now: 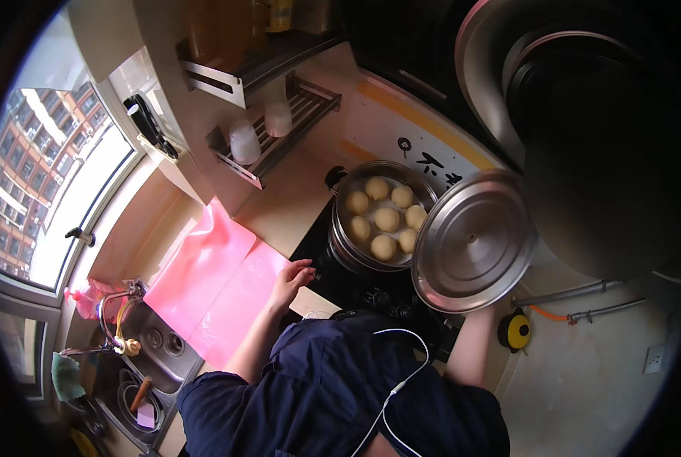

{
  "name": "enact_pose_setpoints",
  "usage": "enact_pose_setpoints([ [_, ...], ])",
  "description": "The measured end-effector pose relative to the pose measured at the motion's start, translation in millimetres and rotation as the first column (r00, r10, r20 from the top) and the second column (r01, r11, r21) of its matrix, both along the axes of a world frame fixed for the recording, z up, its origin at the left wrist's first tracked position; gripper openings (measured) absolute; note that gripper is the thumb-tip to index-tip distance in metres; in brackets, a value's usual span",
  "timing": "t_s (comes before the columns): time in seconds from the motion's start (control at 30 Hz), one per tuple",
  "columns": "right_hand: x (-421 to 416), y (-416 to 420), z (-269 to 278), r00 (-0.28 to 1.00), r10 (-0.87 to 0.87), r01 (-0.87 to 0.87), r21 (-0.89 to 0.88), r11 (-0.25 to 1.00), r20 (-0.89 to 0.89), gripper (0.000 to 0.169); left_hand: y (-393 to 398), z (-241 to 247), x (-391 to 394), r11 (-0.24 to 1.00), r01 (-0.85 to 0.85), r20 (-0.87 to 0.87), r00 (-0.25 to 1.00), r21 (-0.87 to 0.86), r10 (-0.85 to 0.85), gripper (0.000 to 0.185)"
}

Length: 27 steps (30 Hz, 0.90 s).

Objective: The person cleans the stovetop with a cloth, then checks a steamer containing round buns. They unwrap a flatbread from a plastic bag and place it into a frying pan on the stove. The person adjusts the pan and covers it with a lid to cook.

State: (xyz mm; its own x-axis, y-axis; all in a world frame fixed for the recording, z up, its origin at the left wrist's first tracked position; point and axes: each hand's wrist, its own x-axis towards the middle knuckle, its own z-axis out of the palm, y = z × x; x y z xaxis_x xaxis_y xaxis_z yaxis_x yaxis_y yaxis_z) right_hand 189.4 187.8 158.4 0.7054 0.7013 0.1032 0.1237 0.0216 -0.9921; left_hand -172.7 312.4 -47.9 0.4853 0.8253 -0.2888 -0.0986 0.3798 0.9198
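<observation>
My left hand [294, 277] hovers by the right edge of a pink silicone mat [226, 291]. Its fingers are loosely curled and apart, with nothing visible in them. My right forearm rises behind a round stainless-steel lid [472, 243], which is held tilted on the right side of a steamer pot. The lid hides the right hand and its grip. The steel steamer pot [340, 243] stands uncovered on a black stove [309, 251]. Inside it, several round, pale yellow dough buns [386, 219] sit spaced apart on a whitish liner; the lid overlaps the pot's right rim.
Left of the mat is a steel double sink [163, 365] with a faucet [106, 314]. A slatted wall rack [271, 134] holds white containers behind the counter. Knives stand in a holder [163, 148] near the window. A yellow-and-black round timer-like object [514, 330] is at right.
</observation>
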Motion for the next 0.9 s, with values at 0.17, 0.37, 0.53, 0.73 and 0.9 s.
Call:
enact_pose_setpoints([
  [0.17,-13,-19,-25,0.99,-0.073,0.09,0.135,0.987,-0.122,0.047,28,36,24,0.994,0.031,0.058,0.998,0.102,-0.037,0.039],
  [0.37,-9,-23,-31,0.984,-0.09,0.115,0.172,0.978,-0.152,0.047,85,89,90,0.798,0.127,-0.034,0.991,0.589,-0.132,0.036],
  [0.53,-6,-28,-27,0.982,-0.096,0.125,0.183,0.975,-0.161,0.047,99,87,161,0.191,0.505,-0.533,0.833,0.842,0.146,0.044],
  [0.73,-2,-38,-30,0.978,-0.12,0.152,0.193,0.969,-0.17,0.047,80,62,193,0.099,0.665,-0.651,0.672,0.74,0.353,0.053],
  [0.9,-3,-40,-31,0.976,-0.133,0.165,0.19,0.968,-0.171,0.047,85,51,197,0.103,0.697,-0.672,0.627,0.71,0.395,0.055],
])
